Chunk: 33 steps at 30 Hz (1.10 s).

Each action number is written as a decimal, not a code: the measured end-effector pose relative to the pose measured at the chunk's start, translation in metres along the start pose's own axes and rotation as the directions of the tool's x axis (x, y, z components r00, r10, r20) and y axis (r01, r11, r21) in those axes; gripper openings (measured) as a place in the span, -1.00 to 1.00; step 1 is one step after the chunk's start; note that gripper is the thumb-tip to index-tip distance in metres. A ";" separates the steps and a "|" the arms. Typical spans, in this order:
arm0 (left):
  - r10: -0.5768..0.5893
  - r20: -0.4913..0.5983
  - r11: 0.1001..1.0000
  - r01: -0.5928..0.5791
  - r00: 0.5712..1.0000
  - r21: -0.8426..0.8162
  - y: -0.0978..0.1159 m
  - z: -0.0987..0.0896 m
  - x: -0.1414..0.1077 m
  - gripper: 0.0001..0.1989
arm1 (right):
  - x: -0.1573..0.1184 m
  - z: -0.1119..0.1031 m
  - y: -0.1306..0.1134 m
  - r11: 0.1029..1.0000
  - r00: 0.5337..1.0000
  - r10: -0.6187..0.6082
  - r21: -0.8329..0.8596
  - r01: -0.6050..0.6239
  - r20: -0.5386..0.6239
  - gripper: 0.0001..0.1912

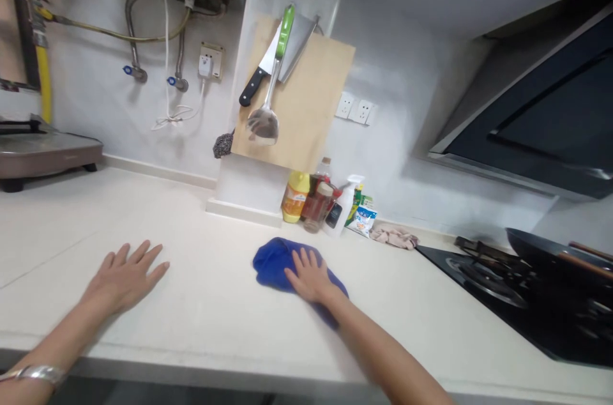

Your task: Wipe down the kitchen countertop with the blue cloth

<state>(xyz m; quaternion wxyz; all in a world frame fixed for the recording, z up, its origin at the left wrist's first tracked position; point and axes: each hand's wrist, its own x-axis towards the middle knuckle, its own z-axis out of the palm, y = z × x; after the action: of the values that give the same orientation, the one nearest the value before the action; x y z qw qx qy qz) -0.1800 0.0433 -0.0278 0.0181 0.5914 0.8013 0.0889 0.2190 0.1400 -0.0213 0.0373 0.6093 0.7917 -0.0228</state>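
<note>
A crumpled blue cloth lies on the white countertop, spread toward the front right. My right hand rests flat on top of it with fingers spread, pressing it against the surface. Part of the cloth is hidden under that hand and wrist. To the left, my left hand is also open, palm down on the bare counter, apart from the cloth. A silver bracelet circles the left wrist.
Behind the cloth stand a yellow bottle, a brown-red bottle and a white spray bottle. A beige rag lies near the black gas stove with its wok. Above hangs a cutting board.
</note>
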 end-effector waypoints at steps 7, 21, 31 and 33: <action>-0.006 -0.031 1.000 0.007 1.000 0.017 -0.001 0.004 0.001 -0.27 | 0.067 -0.010 -0.014 0.992 0.992 0.123 0.014 -0.123 0.016 -0.19; -0.029 0.000 0.997 0.029 1.000 0.070 0.014 -0.007 -0.010 -0.31 | 0.103 -0.020 -0.151 0.998 0.999 0.043 0.054 -0.041 -0.030 -0.18; -0.060 -0.094 0.998 0.058 0.994 -0.029 0.011 0.006 -0.007 -0.26 | 0.125 -0.022 -0.237 0.981 0.980 -0.187 0.045 0.191 -0.071 -0.18; -0.074 -0.144 0.996 0.067 0.987 -0.053 0.011 0.009 -0.005 -0.26 | 0.117 -0.021 -0.250 0.951 0.950 -0.304 0.033 0.306 -0.067 -0.19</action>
<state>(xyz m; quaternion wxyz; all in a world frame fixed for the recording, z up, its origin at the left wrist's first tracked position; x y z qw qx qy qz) -0.1672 0.0423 -0.0353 -0.0232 0.5541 0.8184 0.1503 -0.0533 0.1901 -0.0127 -0.0039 0.4808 0.8764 -0.0264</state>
